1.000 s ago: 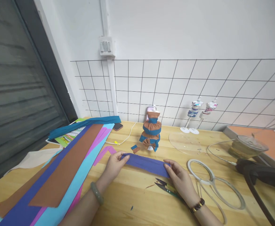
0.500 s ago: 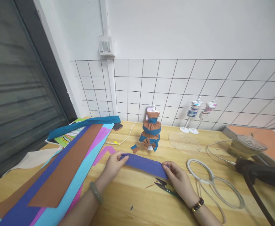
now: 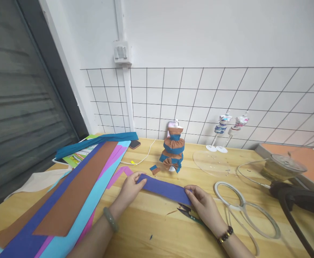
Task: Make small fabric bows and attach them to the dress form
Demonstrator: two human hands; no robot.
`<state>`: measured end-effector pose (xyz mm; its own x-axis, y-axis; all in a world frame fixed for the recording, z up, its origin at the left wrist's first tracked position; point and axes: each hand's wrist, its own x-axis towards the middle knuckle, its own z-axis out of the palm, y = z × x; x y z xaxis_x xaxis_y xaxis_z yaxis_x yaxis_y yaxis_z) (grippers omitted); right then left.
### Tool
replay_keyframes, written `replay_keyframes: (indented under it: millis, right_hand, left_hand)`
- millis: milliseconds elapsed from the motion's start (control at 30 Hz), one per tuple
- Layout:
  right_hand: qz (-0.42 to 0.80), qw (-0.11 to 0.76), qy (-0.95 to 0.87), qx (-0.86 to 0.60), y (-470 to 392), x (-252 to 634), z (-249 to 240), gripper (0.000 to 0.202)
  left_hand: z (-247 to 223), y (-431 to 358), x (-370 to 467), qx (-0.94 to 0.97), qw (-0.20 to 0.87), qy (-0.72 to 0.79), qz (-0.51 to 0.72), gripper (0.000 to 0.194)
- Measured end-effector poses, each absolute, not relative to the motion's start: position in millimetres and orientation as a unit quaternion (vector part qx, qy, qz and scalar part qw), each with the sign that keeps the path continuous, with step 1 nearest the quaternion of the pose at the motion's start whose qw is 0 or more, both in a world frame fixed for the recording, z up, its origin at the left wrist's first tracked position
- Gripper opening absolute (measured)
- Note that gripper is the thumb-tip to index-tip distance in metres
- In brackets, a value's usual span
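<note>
A purple-blue paper strip (image 3: 165,189) is stretched above the wooden table between my two hands. My left hand (image 3: 132,186) pinches its left end, thumb on top. At the right end my right hand (image 3: 200,200) grips the strip between thumb and fingers. Dark-bladed snips (image 3: 189,214) lie on the table, partly hidden beneath the right hand. Behind the strip stands a small figure (image 3: 174,147) dressed in brown and teal paper, with a pleated brown fan at its lower front. A small brown and teal scrap (image 3: 155,170) lies to its left.
Long colored paper strips (image 3: 73,193) cover the left side. A phone (image 3: 134,144) and white cable lie behind them. At right are two tape rings (image 3: 229,195), a round clear container (image 3: 283,166), a black curved object (image 3: 288,208) and two small white stands (image 3: 211,148).
</note>
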<state>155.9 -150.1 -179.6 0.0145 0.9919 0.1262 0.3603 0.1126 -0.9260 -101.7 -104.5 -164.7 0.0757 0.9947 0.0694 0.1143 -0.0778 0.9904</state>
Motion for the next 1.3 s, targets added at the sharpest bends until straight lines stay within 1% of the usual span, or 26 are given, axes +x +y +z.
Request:
replay_keyframes:
  millis: [467,833,1000,1300]
  right_hand:
    - [0.348,0.420,-0.618,-0.567,-149.2,156.5,-181.2,0.033]
    - [0.348,0.422,-0.620,-0.563,-151.2,154.7,-175.8,0.027]
    - [0.338,0.433,-0.614,-0.566,-150.9,155.1,-176.1,0.027]
    - [0.290,0.464,-0.600,-0.584,-149.2,156.6,-174.8,0.035]
  left_hand:
    - [-169.7,-102.6,-103.5,0.583,0.445,0.508,0.452,0.033]
    - [-171.3,-101.9,-103.8,0.591,0.434,0.515,0.444,0.033]
    - [-171.9,-102.1,-104.0,0.592,0.432,0.518,0.442,0.035]
    - [-173.1,-102.5,-104.6,0.591,0.415,0.533,0.442,0.036]
